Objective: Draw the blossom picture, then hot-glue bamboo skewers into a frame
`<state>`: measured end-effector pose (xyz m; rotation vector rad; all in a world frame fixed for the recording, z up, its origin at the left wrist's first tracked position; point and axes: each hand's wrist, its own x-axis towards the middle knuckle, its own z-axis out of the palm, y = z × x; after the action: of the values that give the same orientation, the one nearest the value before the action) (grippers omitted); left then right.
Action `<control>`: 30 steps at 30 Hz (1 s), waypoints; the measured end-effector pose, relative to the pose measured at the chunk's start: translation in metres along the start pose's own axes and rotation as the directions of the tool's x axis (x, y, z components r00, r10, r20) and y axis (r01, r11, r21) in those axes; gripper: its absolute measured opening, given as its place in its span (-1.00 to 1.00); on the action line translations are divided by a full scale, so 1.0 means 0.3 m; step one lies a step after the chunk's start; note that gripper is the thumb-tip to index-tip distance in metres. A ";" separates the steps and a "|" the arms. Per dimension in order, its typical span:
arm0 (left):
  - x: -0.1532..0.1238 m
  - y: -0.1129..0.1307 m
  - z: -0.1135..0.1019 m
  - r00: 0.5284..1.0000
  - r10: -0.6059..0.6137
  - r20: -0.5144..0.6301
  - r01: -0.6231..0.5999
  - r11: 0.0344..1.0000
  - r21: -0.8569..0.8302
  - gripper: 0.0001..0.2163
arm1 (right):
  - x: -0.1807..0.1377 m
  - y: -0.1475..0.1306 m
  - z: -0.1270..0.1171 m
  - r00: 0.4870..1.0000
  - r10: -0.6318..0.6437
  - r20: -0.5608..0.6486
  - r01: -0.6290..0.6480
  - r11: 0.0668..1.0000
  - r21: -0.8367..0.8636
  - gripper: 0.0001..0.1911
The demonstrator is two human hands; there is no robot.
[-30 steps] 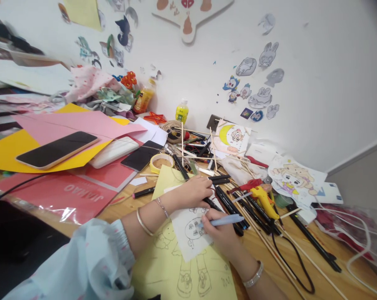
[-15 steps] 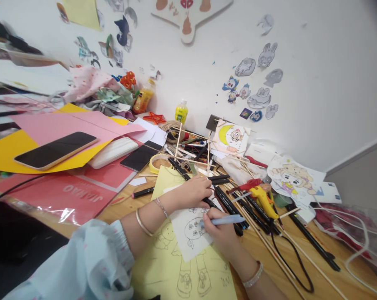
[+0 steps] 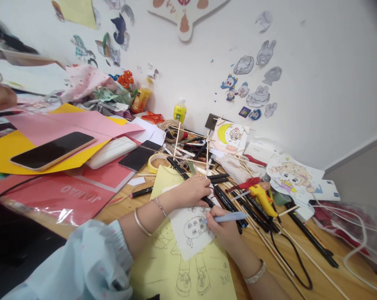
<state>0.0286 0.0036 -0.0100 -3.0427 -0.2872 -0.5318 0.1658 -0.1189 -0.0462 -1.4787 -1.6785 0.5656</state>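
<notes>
On the yellow sheet (image 3: 159,271) lies the white paper (image 3: 188,246), where the left hand (image 3: 190,191) rests, fingers bent, whether gripping I cannot tell, and the right hand (image 3: 224,227) has fingers closed around the light-blue pen (image 3: 230,216), which crosses the paper's right edge almost sideways, its tip pointing left.
</notes>
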 end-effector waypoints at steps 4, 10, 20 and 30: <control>0.000 -0.001 0.002 1.000 0.001 -0.006 -0.001 1.000 0.005 -0.71 | 0.001 0.003 0.002 1.000 -0.019 0.013 0.019 0.999 -0.047 -0.64; -0.002 -0.001 0.005 1.000 0.003 -0.013 -0.003 1.000 0.012 -0.71 | -0.001 0.003 0.005 0.999 0.027 0.033 -0.026 1.000 -0.011 -0.65; -0.001 -0.008 0.010 1.000 0.010 -0.014 -0.010 1.000 0.016 -0.69 | 0.001 0.006 0.007 0.997 0.062 -0.034 -0.061 0.997 0.037 -0.64; -0.002 -0.009 0.017 1.000 0.007 -0.013 -0.007 1.000 0.009 -0.71 | 0.003 0.009 0.006 0.998 0.058 -0.036 -0.056 0.997 0.053 -0.65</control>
<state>0.0291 0.0065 -0.0150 -3.0290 -0.2778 -0.5474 0.1662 -0.1170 -0.0491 -1.4949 -1.5855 0.6038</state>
